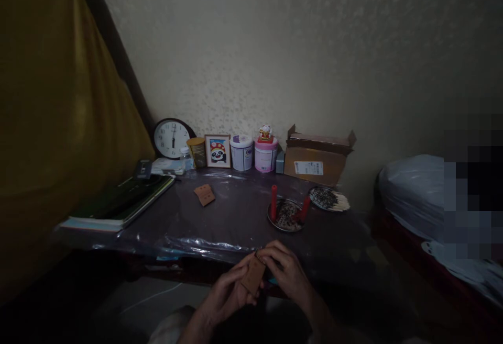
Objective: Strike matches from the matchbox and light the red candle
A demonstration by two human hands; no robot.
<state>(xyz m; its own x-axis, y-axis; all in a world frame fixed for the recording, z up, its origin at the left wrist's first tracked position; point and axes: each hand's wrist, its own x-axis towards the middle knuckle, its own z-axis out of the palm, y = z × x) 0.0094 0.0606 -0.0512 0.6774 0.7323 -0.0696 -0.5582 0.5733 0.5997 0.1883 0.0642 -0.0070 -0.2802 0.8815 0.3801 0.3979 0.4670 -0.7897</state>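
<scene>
My left hand (pixel 228 291) is closed around a small brown cardboard packet (pixel 253 275), held tilted in front of the table's near edge. At the packet's upper end, where a dark edge shows, the bent fingers of my right hand (pixel 285 268) pinch together; anything small between them is too dim to make out. Beyond my hands, two red candles stand on a round dish (pixel 285 228) with dark residue: one upright candle (pixel 274 202) and one leaning candle (pixel 305 208). Another brown cardboard piece (pixel 204 195), creased, lies on the table to the left.
Farther right sits a plate of blackened and pale sticks (pixel 329 199). Along the wall stand a clock (pixel 173 139), a framed panda picture (pixel 218 151), two tubs, a figurine (pixel 265 133) and a cardboard box (pixel 314 161). Books (pixel 121 205) lie left, beside a yellow curtain (pixel 63 98).
</scene>
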